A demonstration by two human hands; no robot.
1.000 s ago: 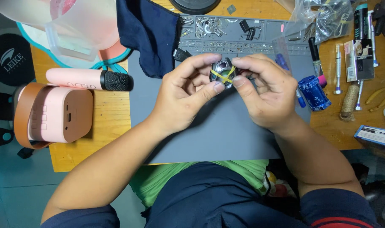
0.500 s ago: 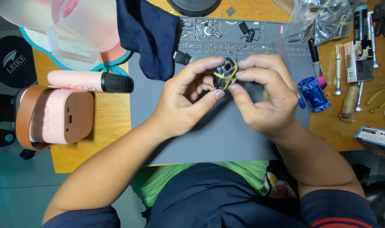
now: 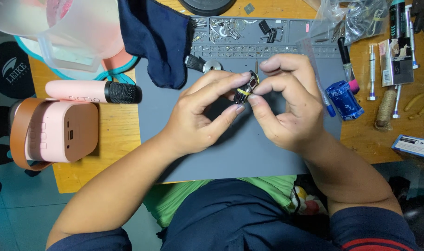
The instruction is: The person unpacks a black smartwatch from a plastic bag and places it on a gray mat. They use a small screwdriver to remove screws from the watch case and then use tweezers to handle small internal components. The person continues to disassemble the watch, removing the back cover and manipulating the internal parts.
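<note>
Pinch from two sides on a small black part [image 3: 246, 88] with a yellow band. Held up over the grey mat [image 3: 249, 153], apparently clear of its surface, above the mat's upper middle. Clamped on one side by thumb and forefinger of the left hand [image 3: 200, 116], on the other by thumb and forefinger of the right hand [image 3: 288, 107]. Both grips narrow and closed on the part, with the remaining fingers curled loosely beside it.

Probably raised and angled that way to bring so small a piece under the eye and to let it be worked between fingertips. Seated at the very tips of both grips, mostly uncovered, with the yellow band showing in the gap between the fingers. Far side hidden.

Laid out around the mat, seemingly for easy reach:
- small metal bits [image 3: 223, 28] sorted in the tray along the mat's top edge
- screwdrivers [image 3: 371, 69] and a blue canister [image 3: 344, 100] just right of the right hand
- a dark blue cloth [image 3: 156, 42] draped over the mat's upper left corner

Set aside on the wooden desk [image 3: 105, 139], well left of the hands: a pink speaker [image 3: 58, 132] and a pink microphone [image 3: 88, 91].
</note>
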